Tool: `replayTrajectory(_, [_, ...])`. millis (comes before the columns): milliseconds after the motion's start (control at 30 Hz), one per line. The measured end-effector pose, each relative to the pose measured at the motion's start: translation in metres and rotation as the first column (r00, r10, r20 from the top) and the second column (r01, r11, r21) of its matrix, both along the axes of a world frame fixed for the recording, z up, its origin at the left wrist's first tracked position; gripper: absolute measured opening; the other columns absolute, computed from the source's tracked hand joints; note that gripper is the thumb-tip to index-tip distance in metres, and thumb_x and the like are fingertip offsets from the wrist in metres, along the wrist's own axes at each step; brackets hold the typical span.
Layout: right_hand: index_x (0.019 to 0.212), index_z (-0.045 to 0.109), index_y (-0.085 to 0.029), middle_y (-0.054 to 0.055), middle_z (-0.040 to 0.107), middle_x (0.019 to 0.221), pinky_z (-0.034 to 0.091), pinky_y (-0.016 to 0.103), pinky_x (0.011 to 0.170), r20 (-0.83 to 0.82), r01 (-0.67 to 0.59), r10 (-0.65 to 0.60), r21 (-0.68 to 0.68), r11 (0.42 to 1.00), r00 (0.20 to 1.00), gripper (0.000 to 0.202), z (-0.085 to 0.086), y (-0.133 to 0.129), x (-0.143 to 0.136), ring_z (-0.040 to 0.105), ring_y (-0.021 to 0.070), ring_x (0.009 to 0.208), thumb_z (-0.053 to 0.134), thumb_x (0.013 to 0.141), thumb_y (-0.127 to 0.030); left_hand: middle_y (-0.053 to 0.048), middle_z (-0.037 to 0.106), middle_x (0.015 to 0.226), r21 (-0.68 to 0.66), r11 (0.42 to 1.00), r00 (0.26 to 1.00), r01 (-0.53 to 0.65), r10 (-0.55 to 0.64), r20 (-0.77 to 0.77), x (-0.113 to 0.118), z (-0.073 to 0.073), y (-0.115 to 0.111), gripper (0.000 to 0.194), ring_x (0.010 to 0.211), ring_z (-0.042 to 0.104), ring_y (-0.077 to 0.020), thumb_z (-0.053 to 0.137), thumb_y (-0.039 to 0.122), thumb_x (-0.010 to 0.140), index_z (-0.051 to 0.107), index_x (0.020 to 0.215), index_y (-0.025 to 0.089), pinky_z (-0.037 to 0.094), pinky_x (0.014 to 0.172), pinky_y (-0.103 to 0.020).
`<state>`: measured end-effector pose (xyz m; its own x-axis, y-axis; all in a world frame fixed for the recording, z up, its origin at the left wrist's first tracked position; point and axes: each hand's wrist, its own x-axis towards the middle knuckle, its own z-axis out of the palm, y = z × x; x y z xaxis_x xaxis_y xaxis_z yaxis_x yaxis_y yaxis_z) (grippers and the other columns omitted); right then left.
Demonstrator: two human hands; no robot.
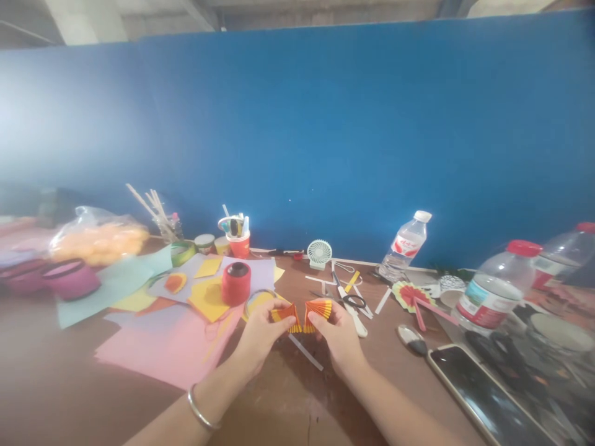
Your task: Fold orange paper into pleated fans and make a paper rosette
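Note:
My left hand [266,328] pinches a pleated orange and yellow paper piece [292,317] between thumb and fingers. A second pleated fan [320,308], orange with a yellow edge, is pinched in my right hand [337,334]. The two pieces are held up side by side over the brown table [279,402], with a narrow gap between them near the top. Below them a white paper strip [305,353] lies on the table. Scissors [354,301] with black handles lie just beyond my right hand.
Coloured paper sheets [162,347] and a red spool [236,285] lie to the left. Behind stand a cup of tools [238,243] and a small fan [320,254]. On the right are a water bottle [405,246], a paper rosette [411,296], a large bottle [497,288] and a phone [483,390].

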<state>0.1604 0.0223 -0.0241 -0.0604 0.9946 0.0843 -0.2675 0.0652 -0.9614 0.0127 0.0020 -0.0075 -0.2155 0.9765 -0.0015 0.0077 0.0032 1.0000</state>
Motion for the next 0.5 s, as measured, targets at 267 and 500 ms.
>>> replayTrajectory(267, [0.086, 0.059, -0.019, 0.0, 0.061, 0.075, 0.038, 0.019, 0.037, 0.092, 0.025, -0.027, 0.02, 0.999, 0.995, 0.027, 0.0041, -0.0035, -0.0004, 0.049, 0.0122, 0.055, 0.069, 0.061, -0.024, -0.005, 0.064, 0.082, 0.022, 1.0, 0.999, 0.016, -0.016, -0.036, -0.0005, -0.0018, 0.0006, 0.034, 0.074, 0.057, -0.0183, 0.07, 0.031, 0.056, 0.063, 0.085, 0.015, 0.042, 0.062, -0.025])
replayTrajectory(500, [0.085, 0.059, -0.019, 0.0, 0.06, 0.073, 0.037, 0.019, 0.035, 0.096, 0.036, -0.037, 0.012, 0.999, 0.995, 0.027, 0.0045, -0.0042, -0.0017, 0.048, 0.0115, 0.052, 0.068, 0.06, -0.024, -0.004, 0.064, 0.079, 0.032, 0.999, 0.998, 0.014, -0.012, -0.056, -0.0009, -0.0012, -0.0001, 0.033, 0.07, 0.056, -0.0174, 0.07, 0.031, 0.055, 0.064, 0.083, 0.016, 0.042, 0.061, -0.026])
